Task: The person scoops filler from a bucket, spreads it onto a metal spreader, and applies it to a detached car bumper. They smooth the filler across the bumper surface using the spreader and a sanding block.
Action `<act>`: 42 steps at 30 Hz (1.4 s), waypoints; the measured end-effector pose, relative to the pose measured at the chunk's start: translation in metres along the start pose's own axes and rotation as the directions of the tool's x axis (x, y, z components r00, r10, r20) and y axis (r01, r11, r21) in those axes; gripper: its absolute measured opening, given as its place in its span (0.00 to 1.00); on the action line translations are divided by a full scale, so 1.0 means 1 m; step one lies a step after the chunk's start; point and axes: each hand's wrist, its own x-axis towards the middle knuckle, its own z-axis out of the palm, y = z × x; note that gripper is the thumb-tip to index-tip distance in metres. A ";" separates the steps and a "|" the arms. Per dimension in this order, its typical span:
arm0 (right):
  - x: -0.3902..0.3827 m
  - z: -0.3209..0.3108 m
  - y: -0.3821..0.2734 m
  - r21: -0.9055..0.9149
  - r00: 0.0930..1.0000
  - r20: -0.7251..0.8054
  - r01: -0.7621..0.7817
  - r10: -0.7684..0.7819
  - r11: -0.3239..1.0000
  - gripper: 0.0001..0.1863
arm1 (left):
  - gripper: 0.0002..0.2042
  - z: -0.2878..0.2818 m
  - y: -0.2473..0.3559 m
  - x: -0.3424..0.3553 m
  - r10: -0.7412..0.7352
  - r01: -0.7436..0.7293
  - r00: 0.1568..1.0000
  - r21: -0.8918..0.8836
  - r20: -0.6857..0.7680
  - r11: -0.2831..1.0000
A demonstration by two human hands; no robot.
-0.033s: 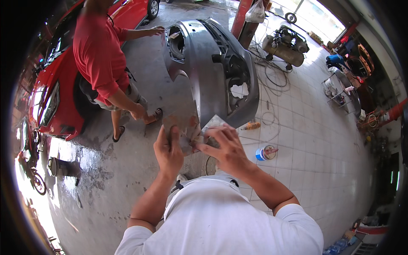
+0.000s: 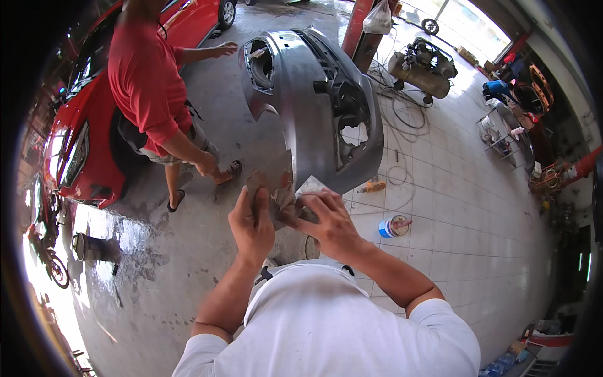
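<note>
Where left hand [image 2: 252,227] grips, plate [image 2: 270,178] (stained) juts beyond.

Pale tiled floor [image 2: 465,245], red pillar [image 2: 357,28], bright opening [image 2: 474,31]

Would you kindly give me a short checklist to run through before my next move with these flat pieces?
1. Left hand gripping the grey-brown plate: ok, thumb on its face.
2. Right hand holding the pale flat piece: ok.
3. Plate and pale flat piece apart: cannot tell, fingers hide where they meet.
4. One hand free: not ok, both are occupied.
5. Co-worker clear of both hands: ok, standing left of the grey bumper.
</note>
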 end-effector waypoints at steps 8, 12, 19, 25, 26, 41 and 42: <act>0.011 -0.015 0.033 0.031 0.994 0.063 0.083 -0.085 0.996 0.39 | 0.10 0.019 0.000 0.009 0.081 -0.077 0.987 0.031 -0.142 0.997; 0.012 -0.008 0.040 0.067 0.996 0.013 0.092 -0.094 0.993 0.39 | 0.10 0.025 0.014 0.001 0.109 -0.099 0.992 0.159 -0.056 0.982; -0.021 0.012 0.054 0.334 0.981 0.165 0.041 -0.101 0.942 0.34 | 0.10 0.019 0.020 0.023 0.135 -0.087 0.953 0.180 -0.272 0.980; 0.007 0.006 0.057 0.588 0.988 -0.094 0.153 -0.121 0.794 0.50 | 0.13 0.033 -0.002 0.008 -0.562 0.413 0.827 -0.665 -0.013 0.622; 0.002 0.014 0.074 0.511 0.997 -0.016 0.078 -0.081 0.856 0.48 | 0.13 0.033 0.007 0.003 -0.590 0.463 0.807 -0.662 0.040 0.589; 0.003 -0.008 0.054 0.180 0.987 0.134 0.067 -0.092 0.981 0.39 | 0.06 0.047 0.016 -0.016 0.136 -0.114 0.988 0.243 -0.075 0.963; -0.002 -0.008 0.051 0.197 0.985 0.152 0.049 -0.080 0.979 0.40 | 0.07 0.046 0.014 -0.015 0.142 -0.116 0.987 0.282 -0.075 0.952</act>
